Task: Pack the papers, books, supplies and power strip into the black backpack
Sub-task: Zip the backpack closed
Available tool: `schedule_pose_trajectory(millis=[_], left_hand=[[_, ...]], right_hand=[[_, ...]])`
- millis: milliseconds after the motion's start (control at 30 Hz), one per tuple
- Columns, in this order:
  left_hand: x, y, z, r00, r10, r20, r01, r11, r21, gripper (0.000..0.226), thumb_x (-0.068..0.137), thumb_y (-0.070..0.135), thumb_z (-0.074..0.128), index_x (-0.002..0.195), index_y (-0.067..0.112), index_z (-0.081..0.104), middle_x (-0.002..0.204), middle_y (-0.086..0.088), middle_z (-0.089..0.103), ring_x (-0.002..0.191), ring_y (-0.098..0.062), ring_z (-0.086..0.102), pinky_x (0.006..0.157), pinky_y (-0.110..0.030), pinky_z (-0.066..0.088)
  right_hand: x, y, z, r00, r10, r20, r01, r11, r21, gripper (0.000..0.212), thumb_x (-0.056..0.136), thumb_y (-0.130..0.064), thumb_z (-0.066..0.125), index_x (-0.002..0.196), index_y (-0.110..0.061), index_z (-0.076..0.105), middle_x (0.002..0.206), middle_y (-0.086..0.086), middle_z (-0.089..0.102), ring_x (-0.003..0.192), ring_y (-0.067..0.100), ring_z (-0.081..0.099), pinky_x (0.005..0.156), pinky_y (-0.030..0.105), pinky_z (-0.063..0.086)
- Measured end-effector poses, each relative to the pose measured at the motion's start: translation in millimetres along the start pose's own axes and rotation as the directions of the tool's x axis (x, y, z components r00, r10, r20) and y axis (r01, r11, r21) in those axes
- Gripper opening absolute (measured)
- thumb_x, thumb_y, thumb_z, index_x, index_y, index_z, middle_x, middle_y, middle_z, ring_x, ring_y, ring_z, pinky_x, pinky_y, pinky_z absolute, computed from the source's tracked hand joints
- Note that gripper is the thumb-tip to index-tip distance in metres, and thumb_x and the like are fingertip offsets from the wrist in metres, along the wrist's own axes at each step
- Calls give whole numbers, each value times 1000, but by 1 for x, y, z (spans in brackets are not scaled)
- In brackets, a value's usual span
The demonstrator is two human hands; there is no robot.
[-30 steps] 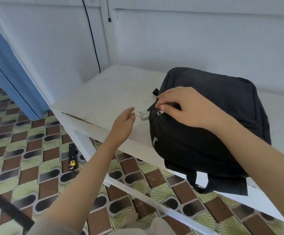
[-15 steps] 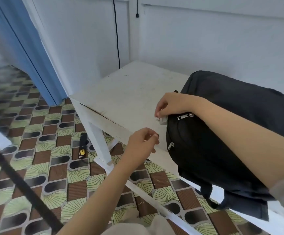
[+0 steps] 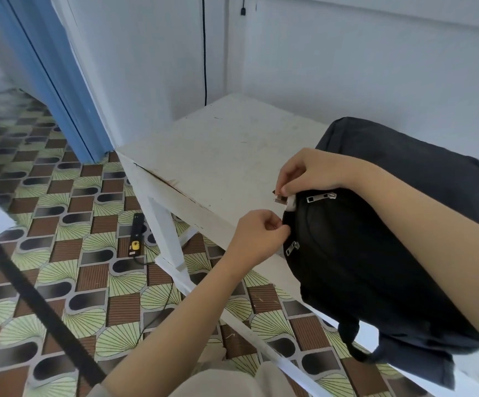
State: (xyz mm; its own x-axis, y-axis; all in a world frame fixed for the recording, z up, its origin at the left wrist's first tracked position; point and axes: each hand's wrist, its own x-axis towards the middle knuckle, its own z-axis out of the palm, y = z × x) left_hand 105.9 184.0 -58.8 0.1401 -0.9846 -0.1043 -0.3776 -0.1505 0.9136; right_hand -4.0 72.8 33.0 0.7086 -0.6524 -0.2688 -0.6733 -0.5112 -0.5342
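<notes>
On a scuffed white tabletop [image 3: 218, 144] in a corner of pale walls, the right hand [image 3: 315, 173] pinches a small white plug with metal prongs [image 3: 289, 201] that sticks out at the top seam of a black fabric backpack [image 3: 375, 253], while the left hand [image 3: 258, 239], fingers curled together, pinches the bag's near edge just below. The backpack lies at the tabletop's front edge, a strap hanging over it. On the patterned tile floor [image 3: 60, 282] beneath lies a black bar-shaped device with a yellow patch [image 3: 135, 239].
</notes>
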Motion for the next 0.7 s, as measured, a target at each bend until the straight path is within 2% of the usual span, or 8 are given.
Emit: schedule_pose_trajectory(millis=[100,200,267,300,367,433,500,700], left_hand=[[0,-4,-1,999,-41,25,44,991,-125,15,87,16,56,72,14,59,61,0,56,41,-7,45,42,-20,40],[-3,-7,-1,988,-136,71,153,907,-393,15,89,11,56,75,7,59,59,0,54,42,-10,46,41,-22,38],[-5,-11,-2,985,-152,85,174,845,-506,15,90,10,57,76,5,57,56,1,52,43,-10,46,41,-21,37],[-6,-12,-2,985,-149,86,172,828,-534,15,90,10,57,76,5,57,55,1,52,43,-10,45,41,-21,38],[-7,-14,-2,986,-144,88,169,814,-555,15,90,10,57,77,4,57,54,1,52,44,-10,46,41,-21,39],[-6,-14,-1,985,-143,93,170,815,-554,14,91,11,58,78,4,58,55,1,53,45,-10,47,42,-21,40],[-6,-14,-1,986,-137,99,169,818,-550,14,91,12,57,80,4,58,56,1,53,45,-9,47,42,-21,40],[-8,-15,-1,991,-95,91,128,839,-529,15,92,15,56,80,6,59,57,2,54,45,-8,48,44,-20,42]], right_hand=[[1,1,2,1000,-16,-2,16,1000,-23,7,81,-24,70,86,-22,74,77,-18,71,76,-3,65,89,28,50],[1,2,2,1000,-22,-4,22,998,-60,10,81,-32,71,84,-24,75,76,-17,71,73,-2,64,83,26,49],[1,1,2,1000,-13,-10,12,997,-79,21,86,-41,63,80,-26,75,82,-13,72,77,2,64,83,27,48],[0,0,2,1000,9,-13,-10,996,-88,31,90,-47,54,79,-27,75,87,-11,73,84,4,64,88,28,47],[-3,-5,2,998,64,-13,-64,996,-62,56,95,-55,31,81,-25,76,94,-9,72,91,5,64,98,29,42],[-6,-10,3,995,98,-14,-98,995,8,79,95,-59,10,81,-21,78,88,-10,72,86,1,62,97,25,37],[-8,-12,4,992,124,-13,-123,991,51,92,92,-62,-3,81,-21,78,84,-11,71,84,0,60,95,24,33],[-8,-7,5,987,158,25,-159,981,107,103,81,-72,-13,75,-25,79,88,-12,69,95,4,55,110,38,27]])
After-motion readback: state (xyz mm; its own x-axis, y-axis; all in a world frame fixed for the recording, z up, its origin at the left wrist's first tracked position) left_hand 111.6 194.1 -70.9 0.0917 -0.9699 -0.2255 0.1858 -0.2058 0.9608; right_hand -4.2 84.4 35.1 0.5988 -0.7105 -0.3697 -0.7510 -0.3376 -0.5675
